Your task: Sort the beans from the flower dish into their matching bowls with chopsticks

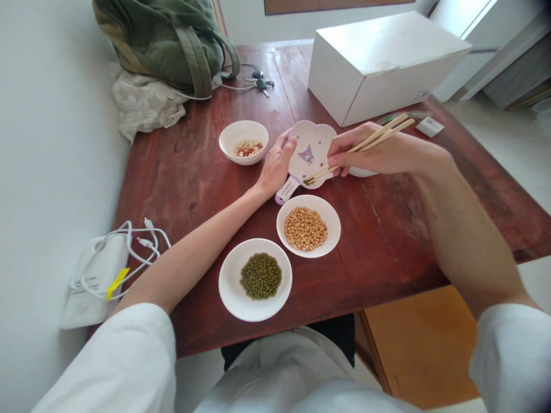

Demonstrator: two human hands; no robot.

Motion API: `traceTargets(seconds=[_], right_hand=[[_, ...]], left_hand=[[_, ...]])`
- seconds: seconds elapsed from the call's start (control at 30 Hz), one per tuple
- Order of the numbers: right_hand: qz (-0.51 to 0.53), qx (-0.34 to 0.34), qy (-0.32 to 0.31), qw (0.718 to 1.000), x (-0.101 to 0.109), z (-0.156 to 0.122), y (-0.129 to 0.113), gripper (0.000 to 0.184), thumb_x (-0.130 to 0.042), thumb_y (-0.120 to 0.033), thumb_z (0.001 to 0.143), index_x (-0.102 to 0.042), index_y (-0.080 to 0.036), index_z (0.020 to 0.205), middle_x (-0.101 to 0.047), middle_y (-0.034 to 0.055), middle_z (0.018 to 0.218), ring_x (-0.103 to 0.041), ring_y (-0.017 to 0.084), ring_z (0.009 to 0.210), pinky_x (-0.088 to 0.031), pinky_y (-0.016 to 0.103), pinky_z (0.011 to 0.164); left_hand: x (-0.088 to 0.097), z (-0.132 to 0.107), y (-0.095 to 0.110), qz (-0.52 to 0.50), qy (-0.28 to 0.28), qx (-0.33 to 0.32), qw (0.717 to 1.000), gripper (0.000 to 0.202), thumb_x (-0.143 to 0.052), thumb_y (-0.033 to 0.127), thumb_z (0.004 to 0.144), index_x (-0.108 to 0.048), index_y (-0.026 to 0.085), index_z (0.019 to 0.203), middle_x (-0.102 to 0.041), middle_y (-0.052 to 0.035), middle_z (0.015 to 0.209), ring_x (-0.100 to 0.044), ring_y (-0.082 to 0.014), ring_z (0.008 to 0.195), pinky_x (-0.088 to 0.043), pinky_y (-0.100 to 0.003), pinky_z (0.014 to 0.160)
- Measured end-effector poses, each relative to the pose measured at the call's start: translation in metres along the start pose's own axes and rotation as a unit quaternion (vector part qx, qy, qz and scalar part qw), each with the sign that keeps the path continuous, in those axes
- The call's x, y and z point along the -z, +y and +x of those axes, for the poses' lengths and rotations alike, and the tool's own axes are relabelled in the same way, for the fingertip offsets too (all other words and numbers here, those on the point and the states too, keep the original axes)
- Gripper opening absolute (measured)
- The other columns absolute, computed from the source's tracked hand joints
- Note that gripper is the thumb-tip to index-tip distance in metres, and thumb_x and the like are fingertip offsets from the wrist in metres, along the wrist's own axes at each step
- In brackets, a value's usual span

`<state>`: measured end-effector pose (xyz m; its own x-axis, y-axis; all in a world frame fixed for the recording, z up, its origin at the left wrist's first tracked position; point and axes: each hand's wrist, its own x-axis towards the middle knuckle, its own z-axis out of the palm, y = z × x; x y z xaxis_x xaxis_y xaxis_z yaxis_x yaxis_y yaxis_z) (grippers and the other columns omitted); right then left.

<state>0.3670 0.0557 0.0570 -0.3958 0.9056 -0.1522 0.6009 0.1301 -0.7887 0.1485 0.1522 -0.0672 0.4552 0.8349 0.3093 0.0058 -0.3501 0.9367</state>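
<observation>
My left hand [278, 162] grips the left edge of a scalloped white plate [310, 143] with a purple rim and a cartoon print, tilting it up a little. A pair of wooden chopsticks [374, 137] is held in my right hand [365, 150], their tips down at the plate's lower edge. Something small and dark green lies at the tips. Closest to me is a white bowl of green mung beans [260, 276]. Behind it stands a bowl of yellow soybeans [306, 228]. Left of the plate, another bowl [243, 127] contains peanuts. A further white dish [362, 171] is mostly hidden under my right hand.
A large white box [379, 63] stands at the back right, with a small tagged packet [429, 127] before it. Back left are a green bag [167, 43], a patterned cloth [146, 103] and keys [262, 84]. A white power bank [97, 281] with cables lies beside my left forearm.
</observation>
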Motion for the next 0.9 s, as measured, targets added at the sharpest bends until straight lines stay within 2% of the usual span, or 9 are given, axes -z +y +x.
traceTargets(seconds=[0.07,0.17,0.3,0.4,0.57,0.77,0.9], right_hand=[[0.0,-0.001,0.0,1.0,-0.0001,0.0003,0.0005,0.022,-0.071,-0.039,0.093,-0.076,-0.019,0.087,-0.075,0.0072,0.089,-0.07,0.02,0.078,-0.058,0.034,0.072],[0.0,0.0,0.003,1.0,0.0,0.0003,0.001,0.021,-0.072,-0.039,0.093,-0.077,-0.02,0.086,-0.076,0.0065,0.089,-0.07,0.019,0.078,-0.058,0.033,0.072],[-0.006,-0.002,0.003,1.0,0.0007,-0.0002,0.0006,0.018,-0.071,-0.036,0.095,-0.077,-0.02,0.089,-0.076,0.0056,0.089,-0.071,0.018,0.078,-0.059,0.032,0.072],[-0.007,-0.009,-0.002,1.0,0.0019,-0.0007,-0.0002,0.017,-0.071,-0.036,0.095,-0.077,-0.021,0.089,-0.076,0.0052,0.09,-0.071,0.019,0.08,-0.059,0.032,0.073],[0.0,-0.004,-0.005,1.0,0.0033,-0.0018,-0.0007,0.02,-0.071,-0.038,0.094,-0.077,-0.02,0.09,-0.076,0.0054,0.09,-0.071,0.019,0.082,-0.058,0.032,0.074],[-0.007,-0.003,-0.011,1.0,0.0037,-0.0032,-0.0003,0.033,-0.07,-0.047,0.096,-0.078,-0.015,0.092,-0.077,0.0086,0.092,-0.07,0.019,0.082,-0.057,0.032,0.077],[-0.001,-0.007,-0.006,1.0,0.003,-0.0033,-0.0007,0.034,-0.07,-0.047,0.096,-0.078,-0.014,0.091,-0.076,0.0087,0.09,-0.069,0.017,0.079,-0.055,0.03,0.074]], left_hand=[[0.0017,0.0021,-0.0024,0.016,-0.006,-0.014,1.0,0.068,-0.043,0.074,0.101,-0.057,0.026,0.147,-0.055,-0.0082,0.161,-0.049,-0.0266,0.152,-0.038,-0.042,0.131],[0.0027,0.0034,-0.0047,0.015,-0.014,-0.023,1.0,0.067,-0.041,0.074,0.102,-0.058,0.028,0.147,-0.051,-0.0055,0.165,-0.041,-0.0252,0.159,-0.03,-0.041,0.136],[0.0011,0.0022,-0.0029,-0.003,-0.007,-0.029,1.0,0.069,-0.042,0.072,0.102,-0.057,0.024,0.149,-0.06,-0.0092,0.156,-0.054,-0.0259,0.147,-0.042,-0.04,0.128],[-0.0002,0.001,0.0,-0.009,-0.004,-0.031,0.999,0.07,-0.043,0.07,0.103,-0.055,0.021,0.151,-0.061,-0.011,0.155,-0.062,-0.0254,0.137,-0.049,-0.039,0.121],[-0.0007,-0.0001,0.003,0.003,-0.002,-0.031,1.0,0.063,-0.042,0.068,0.105,-0.058,0.024,0.148,-0.062,-0.008,0.154,-0.06,-0.0235,0.14,-0.046,-0.037,0.123],[-0.0009,-0.001,0.0051,0.006,-0.006,-0.025,1.0,0.067,-0.04,0.069,0.105,-0.056,0.021,0.149,-0.062,-0.0109,0.153,-0.059,-0.0249,0.141,-0.045,-0.038,0.123],[-0.0013,0.0006,0.0025,0.0,-0.003,-0.037,0.999,0.067,-0.041,0.072,0.103,-0.06,0.023,0.146,-0.063,-0.0086,0.152,-0.06,-0.0243,0.139,-0.046,-0.038,0.122]])
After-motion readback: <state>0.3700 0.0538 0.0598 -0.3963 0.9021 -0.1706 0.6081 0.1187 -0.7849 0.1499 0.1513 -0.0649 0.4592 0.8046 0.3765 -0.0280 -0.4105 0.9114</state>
